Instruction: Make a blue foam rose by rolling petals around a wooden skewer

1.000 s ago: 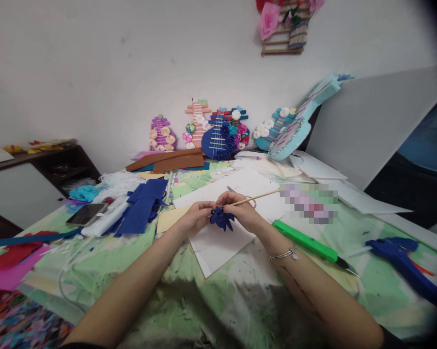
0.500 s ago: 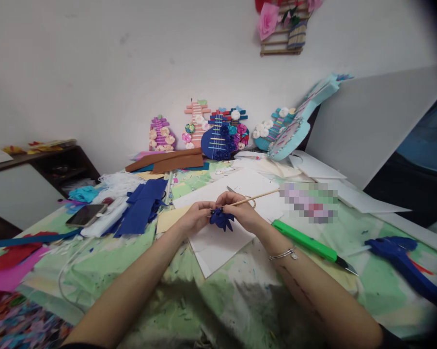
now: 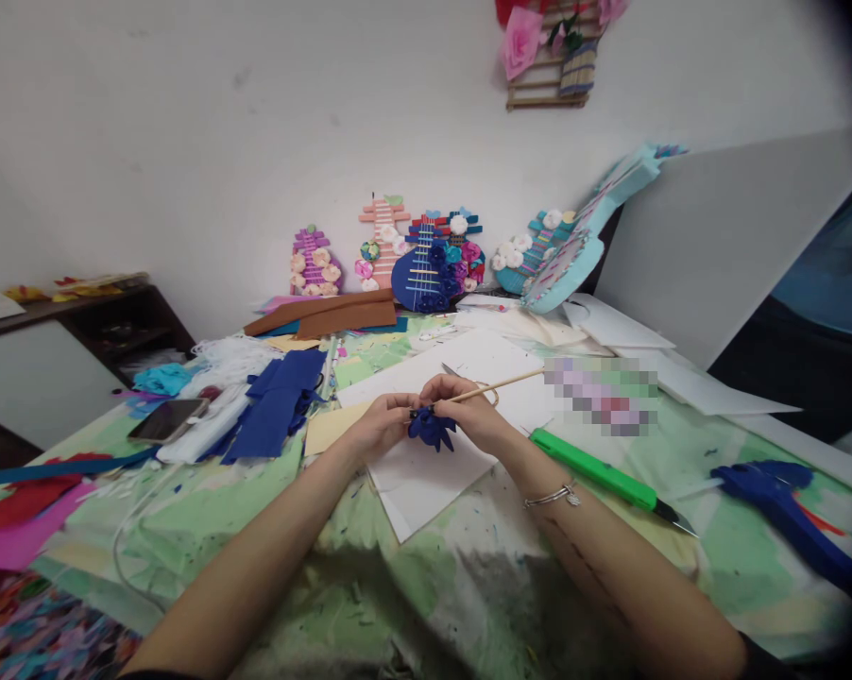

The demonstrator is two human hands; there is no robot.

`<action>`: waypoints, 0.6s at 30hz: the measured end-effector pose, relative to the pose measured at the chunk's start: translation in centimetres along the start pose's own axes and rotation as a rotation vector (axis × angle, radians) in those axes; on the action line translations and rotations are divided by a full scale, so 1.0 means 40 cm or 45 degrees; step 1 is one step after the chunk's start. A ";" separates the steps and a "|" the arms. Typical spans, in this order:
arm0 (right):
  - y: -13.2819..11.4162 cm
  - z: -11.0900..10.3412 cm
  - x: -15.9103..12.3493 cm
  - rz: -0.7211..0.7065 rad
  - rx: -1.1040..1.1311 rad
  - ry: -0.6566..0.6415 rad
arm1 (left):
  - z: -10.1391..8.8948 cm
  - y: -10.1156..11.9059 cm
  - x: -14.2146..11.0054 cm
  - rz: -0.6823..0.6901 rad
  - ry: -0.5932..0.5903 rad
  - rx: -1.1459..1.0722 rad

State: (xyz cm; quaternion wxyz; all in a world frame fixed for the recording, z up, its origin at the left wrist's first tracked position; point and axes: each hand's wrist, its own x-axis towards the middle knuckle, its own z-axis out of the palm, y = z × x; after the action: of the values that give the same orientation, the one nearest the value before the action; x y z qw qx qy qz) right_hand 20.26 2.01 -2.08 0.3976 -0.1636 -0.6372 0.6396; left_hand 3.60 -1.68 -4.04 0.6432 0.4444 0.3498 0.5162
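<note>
The fingers of the left hand [image 3: 380, 425] pinched the upper edge of a dark blue petalled piece [image 3: 433, 433], while those of the right hand [image 3: 472, 408] met them there, closed round a thin wooden stick [image 3: 507, 383]. The near end of the stick ran in at the top of the piece and its far end slanted off to the right, probably so that the shaft lay along the thumb and could be steered; whether it was fixed to the blue material could not be told. The petals hung down and free, likely so they would not be crushed. All this was held just above a white sheet [image 3: 422, 496], which perhaps shielded the green-patterned cloth [image 3: 284, 529] over the counter. Tucked partly behind the right hand were what looked like scissors [image 3: 495, 394], and beside the right forearm lay a green cutter [image 3: 596, 467], its blade aimed away from the fingers, presumably for safety. Farther right rested a blue glue gun [image 3: 773, 505], its nozzle toward the middle, seemingly for easy reach. On the left, blue strips [image 3: 277, 406] lay heaped near a phone [image 3: 167, 420], and decorated guitar shapes [image 3: 420, 269] stood at the back by the wall, apparently out of the way.
</note>
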 end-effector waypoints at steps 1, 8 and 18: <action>0.000 0.000 0.000 0.000 -0.001 0.000 | 0.000 0.000 0.000 0.000 0.003 0.000; -0.001 0.001 -0.001 -0.006 -0.001 0.008 | 0.001 0.000 -0.001 0.011 0.014 -0.002; 0.002 0.000 0.001 -0.008 -0.015 0.011 | -0.005 -0.005 0.002 0.013 -0.004 0.003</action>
State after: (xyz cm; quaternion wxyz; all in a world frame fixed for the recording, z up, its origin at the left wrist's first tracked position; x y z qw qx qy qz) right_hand 20.21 2.04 -2.15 0.4014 -0.1668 -0.6397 0.6339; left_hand 3.51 -1.56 -4.28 0.6405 0.4478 0.3470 0.5184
